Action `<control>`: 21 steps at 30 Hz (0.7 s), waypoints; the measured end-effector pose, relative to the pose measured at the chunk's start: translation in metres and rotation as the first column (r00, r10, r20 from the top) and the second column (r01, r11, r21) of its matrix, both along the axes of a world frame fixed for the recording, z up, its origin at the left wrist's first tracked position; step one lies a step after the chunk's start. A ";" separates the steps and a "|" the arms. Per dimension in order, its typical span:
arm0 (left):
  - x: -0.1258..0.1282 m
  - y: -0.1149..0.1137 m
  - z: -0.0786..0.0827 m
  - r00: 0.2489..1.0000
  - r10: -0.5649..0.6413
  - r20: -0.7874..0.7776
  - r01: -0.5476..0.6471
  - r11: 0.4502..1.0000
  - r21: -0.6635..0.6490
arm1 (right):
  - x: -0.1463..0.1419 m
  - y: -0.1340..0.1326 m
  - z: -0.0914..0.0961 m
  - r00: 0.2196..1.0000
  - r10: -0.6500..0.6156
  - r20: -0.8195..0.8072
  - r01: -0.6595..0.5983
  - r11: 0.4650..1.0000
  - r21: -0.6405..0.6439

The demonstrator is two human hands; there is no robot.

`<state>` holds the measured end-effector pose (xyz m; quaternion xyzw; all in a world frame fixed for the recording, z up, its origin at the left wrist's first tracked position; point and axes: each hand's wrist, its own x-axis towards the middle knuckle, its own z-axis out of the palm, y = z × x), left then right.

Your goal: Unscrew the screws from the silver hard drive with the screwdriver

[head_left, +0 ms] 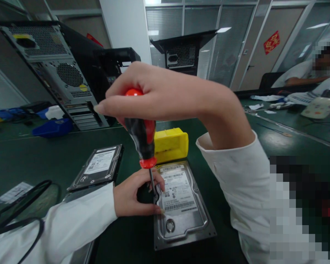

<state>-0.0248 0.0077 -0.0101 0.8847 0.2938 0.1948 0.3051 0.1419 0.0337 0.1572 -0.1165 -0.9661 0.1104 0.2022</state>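
Note:
A red and black screwdriver (143, 137) stands nearly upright in my right hand (151, 93), whose fingers wrap around the top of its handle. Its shaft runs down to the left edge of a silver hard drive (185, 220) lying label-up on the table. The exact spot the tip touches is too small to make out. My left hand (132, 194) grips that same edge, thumb nearer me and fingers farther off, with the shaft between them. Just behind the drive is a yellow plastic bin (172, 145), partly hidden by the screwdriver.
Another hard drive (100, 165) lies to the left, near a black cable (22, 205). Computer cases (68, 73) stand at the back left, with a blue bin (53, 127) beside them. Another person (294, 75) sits at the far right behind the dark green table (236, 176).

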 end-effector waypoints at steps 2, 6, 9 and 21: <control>0.000 0.000 0.001 1.000 -0.008 -0.017 0.008 1.000 0.006 | 0.001 0.001 -0.002 0.993 -0.111 -0.032 0.108 0.992 -0.068; 0.000 0.000 0.001 1.000 -0.008 -0.024 0.008 1.000 0.013 | 0.009 0.005 -0.003 0.986 -0.164 -0.012 0.157 0.966 -0.207; -0.001 0.001 0.000 1.000 -0.012 -0.018 0.013 1.000 0.011 | 0.013 0.007 -0.001 0.999 -0.031 0.035 0.039 0.964 -0.263; 0.000 0.001 0.002 0.999 -0.026 -0.028 0.026 0.999 0.024 | -0.001 0.011 -0.003 0.974 0.213 -0.082 -0.226 0.948 -0.222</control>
